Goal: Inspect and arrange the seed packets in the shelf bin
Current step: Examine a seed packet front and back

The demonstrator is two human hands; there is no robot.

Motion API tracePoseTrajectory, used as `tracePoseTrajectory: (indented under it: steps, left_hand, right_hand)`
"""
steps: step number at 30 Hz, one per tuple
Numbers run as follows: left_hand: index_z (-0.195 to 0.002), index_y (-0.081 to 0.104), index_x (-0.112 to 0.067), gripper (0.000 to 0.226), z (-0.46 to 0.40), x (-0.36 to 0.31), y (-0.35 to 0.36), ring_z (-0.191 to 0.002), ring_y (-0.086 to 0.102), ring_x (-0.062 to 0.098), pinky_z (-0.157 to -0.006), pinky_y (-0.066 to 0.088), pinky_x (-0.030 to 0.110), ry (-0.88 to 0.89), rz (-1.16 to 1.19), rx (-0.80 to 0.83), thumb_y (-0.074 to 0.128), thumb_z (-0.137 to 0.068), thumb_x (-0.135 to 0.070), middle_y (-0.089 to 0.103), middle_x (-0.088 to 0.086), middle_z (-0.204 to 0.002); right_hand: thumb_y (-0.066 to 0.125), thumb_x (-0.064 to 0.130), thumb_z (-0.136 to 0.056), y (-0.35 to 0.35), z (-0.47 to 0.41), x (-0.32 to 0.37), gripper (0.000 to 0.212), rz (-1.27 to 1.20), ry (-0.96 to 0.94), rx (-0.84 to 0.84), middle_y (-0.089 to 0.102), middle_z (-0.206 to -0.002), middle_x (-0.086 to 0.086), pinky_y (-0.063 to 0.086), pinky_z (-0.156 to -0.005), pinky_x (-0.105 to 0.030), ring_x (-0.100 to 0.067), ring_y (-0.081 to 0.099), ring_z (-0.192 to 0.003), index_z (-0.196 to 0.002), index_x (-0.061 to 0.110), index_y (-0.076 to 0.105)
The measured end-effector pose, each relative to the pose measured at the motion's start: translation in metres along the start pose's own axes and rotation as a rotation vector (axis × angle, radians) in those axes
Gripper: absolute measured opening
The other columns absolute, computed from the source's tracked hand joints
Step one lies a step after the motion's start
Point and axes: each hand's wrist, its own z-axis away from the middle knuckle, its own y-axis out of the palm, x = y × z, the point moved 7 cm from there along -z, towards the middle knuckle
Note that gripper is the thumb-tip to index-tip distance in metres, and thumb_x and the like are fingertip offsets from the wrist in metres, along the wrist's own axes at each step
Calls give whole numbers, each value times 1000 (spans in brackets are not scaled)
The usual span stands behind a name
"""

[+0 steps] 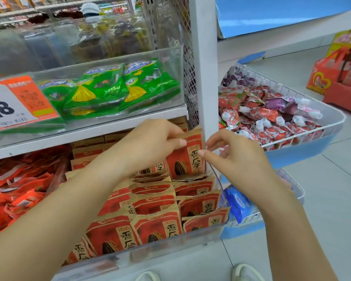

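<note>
".8" on price tag [7, 107]

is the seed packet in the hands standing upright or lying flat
Upright. The seed packet stands on its bottom edge at the back of the clear bin, printed face forward; the left hand holds its top edge.

bare forearms [73, 201], pale shoes [244, 272] (toes only)

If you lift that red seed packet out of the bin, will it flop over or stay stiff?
The red seed packet probably stays fairly stiff: it stands upright in the left hand, looking like creased paper. It is likely light, since fingertips alone hold it. Standing packets in the bin lean, so it may tip when released.
</note>
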Motion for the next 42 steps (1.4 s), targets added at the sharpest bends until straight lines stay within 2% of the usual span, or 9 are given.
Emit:
tracePoseTrajectory:
  steps: [4,8,10,13,18,27,30,36,42]
  left_hand:
    - [-76,68,-29,23,24,-33,-53,-62,60,8,-64,48,32,179,18,-231,59,-95,-38,66,-6,-65]
    - [-88,69,-19,16,35,-42,-82,-72,70,18,-71,57,45,278,404,-423,64,-87,-34,73,1,-76]
    - [-96,64,-21,8,33,-34,-76,-72,70,11,-68,60,37,243,665,-463,69,-90,-21,73,-4,-78]
    - [-115,59,-21,25,32,-14,-42,-83,72,7,-64,57,22,102,913,-352,64,-91,-17,75,-7,-98]
    - [-120,61,-25,34,51,6,14,-93,72,8,-80,56,19,29,1022,-156,59,-86,-30,76,-9,-101]
    - [-115,66,-21,33,70,27,19,-85,75,15,-69,56,19,21,1206,-280,55,-86,-32,77,-1,-94]
    - [-108,67,-15,34,74,39,26,-74,75,16,-59,54,18,-66,1277,-321,54,-85,-35,77,2,-86]
    - [-104,66,-12,34,76,40,31,-67,73,15,-54,53,19,-84,1331,-287,55,-82,-35,77,4,-82]
    - [-103,66,-16,33,77,49,30,-68,74,15,-55,55,20,-100,1287,-289,54,-82,-39,77,2,-81]
  right_hand:
    - [74,46,-80,-3,4,5,42,-238,-46,-48,62,-113,20,48,-92,-31,-1,57,-108,-114,36,51]
    - [74,35,-82,-16,10,22,32,-621,-144,-134,71,-101,17,53,-80,-21,-2,67,-95,-110,32,60]
    - [74,35,-79,-25,12,25,32,-703,-148,-210,73,-99,15,53,-76,-18,-2,68,-91,-108,29,61]
    - [68,35,-75,-19,13,19,35,-799,-36,-169,75,-96,9,56,-72,-22,-8,71,-88,-108,23,64]
    - [76,33,-77,4,16,22,35,-855,74,-25,77,-87,-3,56,-62,-24,-16,73,-74,-105,14,67]
    - [61,47,-88,17,25,36,33,-774,72,53,71,-70,-4,49,-51,-20,-12,65,-59,-80,18,75]
    - [53,44,-84,15,24,32,30,-743,70,34,71,-74,-8,40,-40,-21,-12,59,-50,-87,26,77]
    - [49,42,-84,27,30,35,31,-761,59,61,64,-57,2,39,-41,-20,-9,54,-45,-68,30,73]
    - [51,42,-85,36,30,37,30,-777,65,50,68,-65,-11,45,-46,-28,-21,60,-49,-81,23,75]
